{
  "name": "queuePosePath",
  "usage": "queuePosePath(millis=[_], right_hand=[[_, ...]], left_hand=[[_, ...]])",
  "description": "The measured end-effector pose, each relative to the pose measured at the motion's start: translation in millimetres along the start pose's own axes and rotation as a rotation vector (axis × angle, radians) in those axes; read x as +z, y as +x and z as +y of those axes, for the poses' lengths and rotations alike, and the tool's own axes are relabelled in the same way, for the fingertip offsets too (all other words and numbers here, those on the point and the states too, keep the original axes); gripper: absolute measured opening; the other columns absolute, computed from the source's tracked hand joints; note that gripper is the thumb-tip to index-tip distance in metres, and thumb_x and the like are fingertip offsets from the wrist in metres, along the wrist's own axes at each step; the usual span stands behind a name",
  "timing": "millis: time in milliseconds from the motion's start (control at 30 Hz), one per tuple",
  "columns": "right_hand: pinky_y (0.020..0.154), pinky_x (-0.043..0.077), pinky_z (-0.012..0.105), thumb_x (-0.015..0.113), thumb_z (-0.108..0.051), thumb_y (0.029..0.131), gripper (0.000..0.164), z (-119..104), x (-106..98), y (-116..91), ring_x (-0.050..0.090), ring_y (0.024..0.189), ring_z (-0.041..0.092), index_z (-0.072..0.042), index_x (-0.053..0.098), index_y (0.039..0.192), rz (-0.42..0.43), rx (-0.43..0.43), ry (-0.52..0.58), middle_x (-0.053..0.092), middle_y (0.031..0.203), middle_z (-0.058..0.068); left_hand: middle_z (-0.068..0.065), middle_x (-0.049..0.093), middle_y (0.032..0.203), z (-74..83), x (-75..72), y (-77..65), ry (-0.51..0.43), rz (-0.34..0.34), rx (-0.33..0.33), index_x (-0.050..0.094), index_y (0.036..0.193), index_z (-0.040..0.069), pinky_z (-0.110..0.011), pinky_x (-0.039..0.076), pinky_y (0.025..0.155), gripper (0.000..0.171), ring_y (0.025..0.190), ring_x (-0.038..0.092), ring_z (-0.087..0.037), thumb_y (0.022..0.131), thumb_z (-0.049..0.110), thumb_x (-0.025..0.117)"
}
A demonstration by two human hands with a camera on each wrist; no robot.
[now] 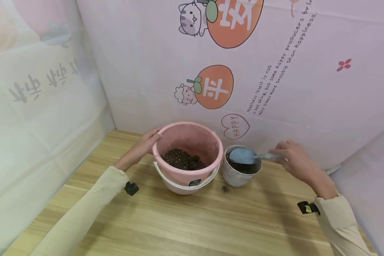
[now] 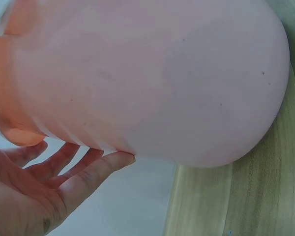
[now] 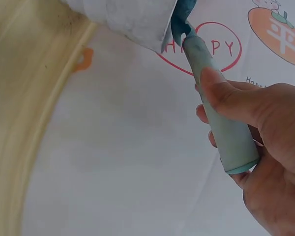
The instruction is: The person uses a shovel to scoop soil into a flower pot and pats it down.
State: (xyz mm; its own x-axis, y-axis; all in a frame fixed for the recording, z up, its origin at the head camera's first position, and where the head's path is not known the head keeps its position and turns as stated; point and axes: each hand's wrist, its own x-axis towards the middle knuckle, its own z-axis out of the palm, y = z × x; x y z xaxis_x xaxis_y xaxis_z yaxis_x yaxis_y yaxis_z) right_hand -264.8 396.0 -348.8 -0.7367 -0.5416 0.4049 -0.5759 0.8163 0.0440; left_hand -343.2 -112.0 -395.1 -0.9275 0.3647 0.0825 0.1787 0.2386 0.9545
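Note:
A pink bucket (image 1: 188, 173) with a white handle (image 1: 169, 184) stands on the wooden table, dark soil (image 1: 180, 159) inside it. My left hand (image 1: 145, 144) grips the bucket's left rim; in the left wrist view its fingers (image 2: 96, 172) lie against the outer wall. To the bucket's right is a whitish pot (image 1: 236, 177), also holding dark soil (image 1: 246, 168). My right hand (image 1: 299, 161) grips a blue-grey trowel by its handle (image 3: 221, 118). The trowel's blade (image 1: 242, 155) lies over the pot's opening, at the soil; whether it touches the soil I cannot tell.
A printed cloth wall (image 1: 140, 64) rises right behind the bucket and pot, and another pale sheet (image 1: 44, 135) borders the left side. The wooden table (image 1: 192, 224) stretches toward me. A small dark crumb patch (image 1: 225, 188) lies near the pot.

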Motion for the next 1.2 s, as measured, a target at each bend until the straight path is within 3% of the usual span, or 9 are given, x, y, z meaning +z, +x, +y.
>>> queuePosePath(millis=[167,400,700,1000,1200], right_hand=[[0.069,0.038,0.033,0.087,0.003,0.075,0.028,1.4,7.7,-2.1,0.051,0.080,0.015,-0.006,0.082,0.101,0.009,-0.032,0.031,0.068,0.087,-0.003],[0.071,0.034,0.033,0.085,0.000,0.080,0.026,-2.9,6.7,-3.0,0.049,0.082,0.015,-0.006,0.082,0.105,-0.123,0.057,0.048,0.066,0.090,-0.005],[0.072,0.034,0.034,0.086,-0.001,0.079,0.025,2.7,-1.6,-1.1,0.050,0.085,0.017,-0.006,0.082,0.104,-0.027,0.024,0.029,0.068,0.091,-0.003],[0.075,0.035,0.036,0.083,-0.003,0.084,0.025,-2.5,-6.8,-4.0,0.050,0.087,0.018,-0.004,0.081,0.109,-0.138,0.070,0.024,0.066,0.092,-0.004],[0.073,0.034,0.036,0.083,0.000,0.083,0.026,-1.3,-7.1,-2.5,0.050,0.086,0.019,-0.002,0.080,0.108,-0.046,0.044,0.021,0.068,0.093,0.000]], left_hand=[[-0.024,0.035,0.164,-1.3,-0.1,1.0,-0.012,-0.002,-0.001,0.030,0.165,0.007,-0.047,0.060,0.094,0.060,0.136,0.053,-0.045,0.110,0.027,0.041],[-0.025,0.035,0.164,-0.8,-0.7,-0.8,-0.015,-0.007,0.010,0.028,0.165,0.006,-0.049,0.059,0.096,0.060,0.137,0.051,-0.047,0.110,0.026,0.041],[-0.023,0.035,0.166,-2.1,0.2,0.9,0.002,0.005,0.012,0.031,0.165,0.007,-0.050,0.056,0.100,0.060,0.142,0.047,-0.045,0.109,0.027,0.042],[-0.023,0.035,0.166,-1.9,-1.0,-1.6,0.022,0.016,0.011,0.031,0.165,0.007,-0.055,0.053,0.105,0.060,0.144,0.045,-0.047,0.109,0.028,0.042],[-0.022,0.033,0.167,-1.9,-1.0,-1.3,0.021,0.016,0.013,0.030,0.165,0.008,-0.061,0.044,0.112,0.061,0.147,0.040,-0.046,0.109,0.029,0.042]])
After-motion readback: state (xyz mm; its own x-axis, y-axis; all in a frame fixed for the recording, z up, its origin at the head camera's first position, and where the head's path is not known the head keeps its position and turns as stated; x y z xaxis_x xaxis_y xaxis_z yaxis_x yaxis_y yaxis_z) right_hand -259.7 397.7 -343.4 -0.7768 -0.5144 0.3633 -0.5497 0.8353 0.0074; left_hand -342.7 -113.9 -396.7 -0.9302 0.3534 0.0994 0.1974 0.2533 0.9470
